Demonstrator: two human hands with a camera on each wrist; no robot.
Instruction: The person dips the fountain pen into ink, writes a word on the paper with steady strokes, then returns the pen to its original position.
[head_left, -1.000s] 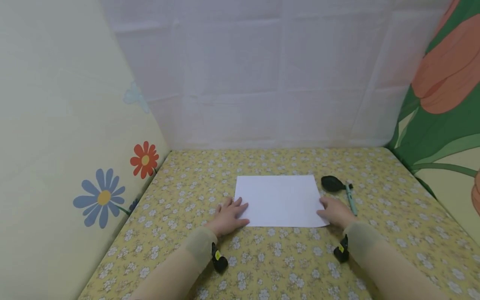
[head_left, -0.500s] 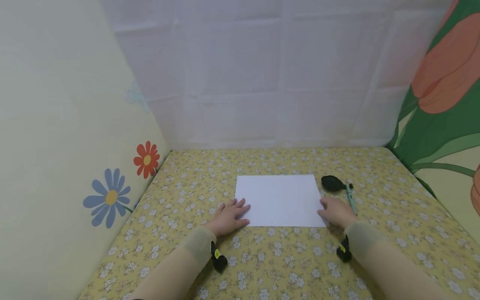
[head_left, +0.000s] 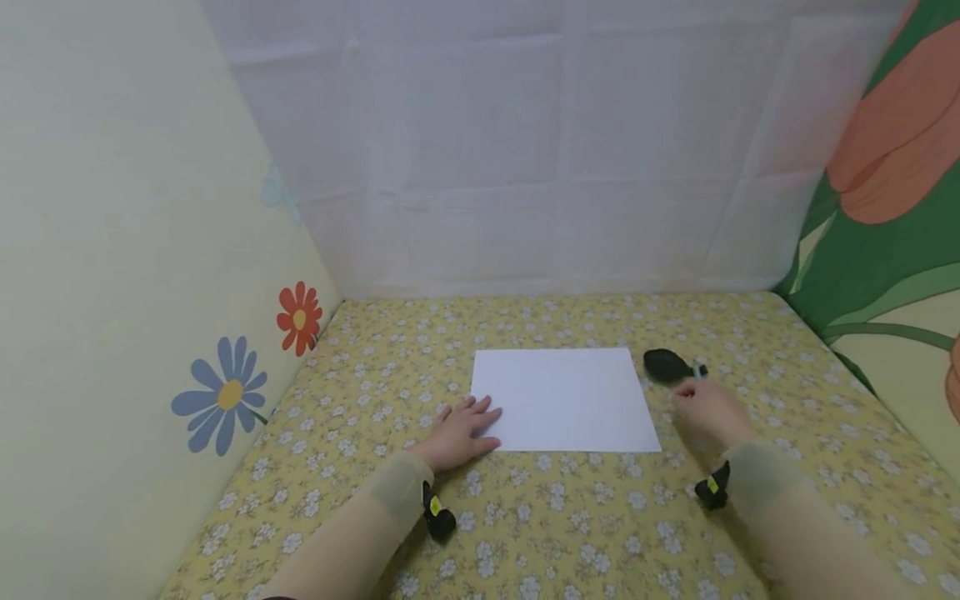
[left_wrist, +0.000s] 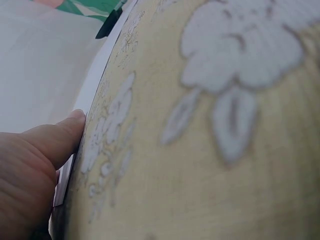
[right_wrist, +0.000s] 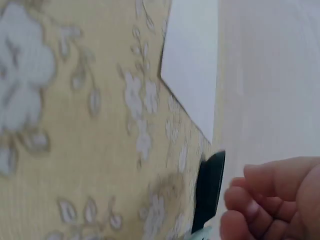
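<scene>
A sheet of white paper (head_left: 564, 400) lies flat on the table. My left hand (head_left: 453, 435) rests on its near left corner with fingers spread; in the left wrist view its thumb (left_wrist: 62, 135) touches the paper's edge. My right hand (head_left: 711, 412) is off the paper to the right, over a pale green pen (head_left: 698, 372), hiding most of it. In the right wrist view the right hand's fingers (right_wrist: 272, 200) are loosely curled with nothing seen between them, and a bit of the pen (right_wrist: 202, 234) shows below.
A black rubber bulb blower (head_left: 664, 366) lies right of the paper, its nozzle beside the pen's far end. The table wears a yellow floral cloth (head_left: 555, 517). A white sheet (head_left: 465, 150) hangs behind; flower-painted walls (head_left: 225, 250) stand at both sides.
My right hand has left the paper's right edge and moved right and slightly away from me, over the pen. My left hand has stayed on the paper.
</scene>
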